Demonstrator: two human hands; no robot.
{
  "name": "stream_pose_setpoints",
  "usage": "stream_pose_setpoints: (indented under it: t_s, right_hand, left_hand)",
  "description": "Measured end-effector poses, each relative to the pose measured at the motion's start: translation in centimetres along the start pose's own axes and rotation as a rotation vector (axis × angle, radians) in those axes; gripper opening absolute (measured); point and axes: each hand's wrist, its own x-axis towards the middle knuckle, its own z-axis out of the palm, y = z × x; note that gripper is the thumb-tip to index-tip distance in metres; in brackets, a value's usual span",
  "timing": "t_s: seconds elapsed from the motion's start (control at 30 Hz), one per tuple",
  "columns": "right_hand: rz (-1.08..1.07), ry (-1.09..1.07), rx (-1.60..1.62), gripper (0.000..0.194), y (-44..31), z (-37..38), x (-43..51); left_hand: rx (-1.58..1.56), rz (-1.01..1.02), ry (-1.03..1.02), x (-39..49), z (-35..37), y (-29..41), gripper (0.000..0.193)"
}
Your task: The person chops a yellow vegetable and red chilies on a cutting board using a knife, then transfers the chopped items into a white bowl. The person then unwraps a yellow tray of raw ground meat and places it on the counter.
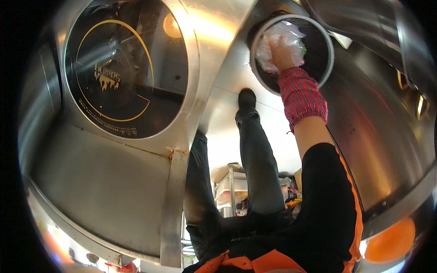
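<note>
My right hand (283, 55) reaches down into a round bin (328, 54) with a pale rim and a dark inside. Its fingers are spread and rest on crumpled clear plastic (264, 44) there. Whether any of the plastic is pinched under the palm is hidden. Small green and pink bits show at the plastic's edge. A red checked sleeve cover (302, 94) wraps my forearm, close to the bin's near rim. My left hand is out of view.
To the left, a round black glass cooktop (126, 68) is set in a steel counter (112, 184). Steel cabinets (368, 136) stand at right. An orange round object (391, 240) lies low at right. Behind my legs is a shelf rack (232, 187) with containers.
</note>
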Motion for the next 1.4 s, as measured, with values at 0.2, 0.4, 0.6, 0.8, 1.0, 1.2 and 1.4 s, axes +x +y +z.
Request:
stream_pose_setpoints:
  t_s: [0.2, 0.4, 0.6, 0.8, 1.0, 1.2, 1.4]
  right_hand:
    - [0.120, 0.168, -0.261, 0.032, -2.0, 7.0, 5.0]
    - [-0.067, 0.054, -0.066, 0.039, -0.2, 3.2, 3.4]
    - [-0.058, 0.119, 0.337, 0.056, 2.1, -4.1, -3.7]
    - [0.158, 0.224, 1.093, 0.037, 0.4, -12.9, -15.0]
    - [0.376, 0.495, 1.672, 0.028, -4.6, -33.1, -31.2]
    - [-0.287, 0.548, 1.345, 0.025, -24.0, -51.6, -45.0]
    - [-1.160, 0.582, 0.311, 0.066, -48.2, -54.8, -47.7]
  left_hand:
    - [0.030, 0.026, 0.075, 0.1, 1.6, -1.1, 0.016]
    - [-0.016, 0.029, 0.046, 0.3, -1.0, -1.7, 0.014]
    - [-0.134, 0.056, -0.124, 0.0, -1.2, 0.0, 0.011]
    - [-0.161, -0.013, -0.134, -1.5, 1.0, 0.6, 0.022]
    - [-0.381, -0.086, -0.191, -0.4, 0.8, -0.3, 0.014]
    - [-0.639, -0.136, -0.393, 0.6, -0.6, -0.8, 0.013]
    - [-0.669, -0.076, -0.445, 2.1, -5.1, -2.1, 0.012]
